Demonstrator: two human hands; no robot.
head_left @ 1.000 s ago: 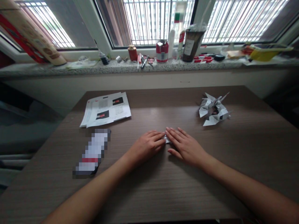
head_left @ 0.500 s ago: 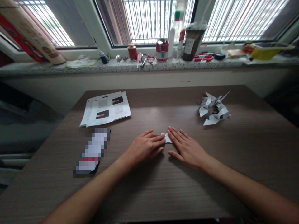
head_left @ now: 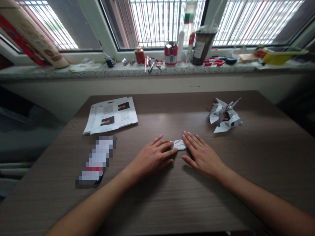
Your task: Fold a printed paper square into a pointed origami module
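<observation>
A small folded piece of white paper (head_left: 179,145) lies flat on the brown table (head_left: 157,200) between my hands. My left hand (head_left: 156,153) rests its fingertips on the paper's left end, fingers stretched out. On the right end lie the fingers of my right hand (head_left: 200,154), straight and flat, with the thumb spread away. Both ends of the paper are hidden beneath the fingers. Farther back on the right stands a ring-shaped origami piece (head_left: 225,116) of printed paper with pointed tips.
Printed sheets (head_left: 112,114) lie in a stack at the back left, with a phone (head_left: 97,160), its screen blurred out, nearer me. Along the windowsill (head_left: 118,70) stand a red can (head_left: 170,54), a dark drink cup (head_left: 203,46), a bottle and a yellow container (head_left: 278,57).
My right hand has slid a little to the right, so more of the folded paper shows between the hands. My left hand has barely moved on the paper.
</observation>
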